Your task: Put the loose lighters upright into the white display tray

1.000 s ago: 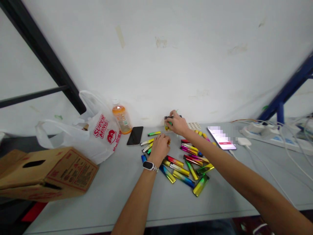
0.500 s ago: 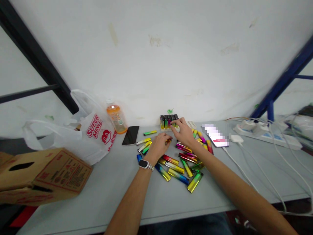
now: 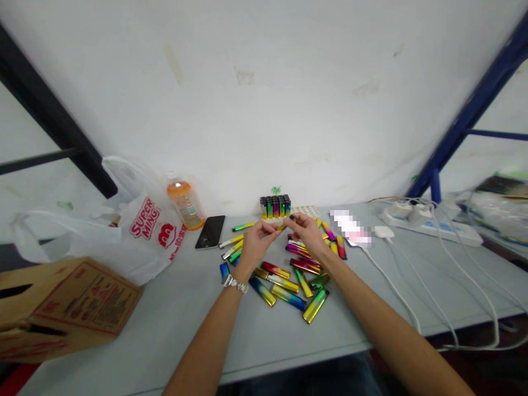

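Between both hands is a yellow lighter [image 3: 281, 226], its dark top toward the right. My left hand [image 3: 257, 242] pinches its left end. My right hand [image 3: 306, 231] has its fingers closed round the dark end. Just behind them, against the wall, several lighters [image 3: 275, 207] stand upright in rows in a white holder. Many shiny lighters in yellow, green, blue, red and magenta lie loose around and below the hands, among them a green and yellow one [image 3: 315, 306] at the front and a blue and yellow one [image 3: 289, 297].
At the left are a cardboard box [image 3: 94, 297], a white plastic bag [image 3: 124, 242], an orange drink bottle [image 3: 186, 202] and a dark phone [image 3: 210, 232]. A lit phone [image 3: 350, 228], a white charger [image 3: 384, 232], cables and a power strip [image 3: 433, 224] lie right.
My right hand has come down from the upright lighters to my left hand, which has turned and lifted. Both now meet at the yellow lighter. The view has shifted slightly.
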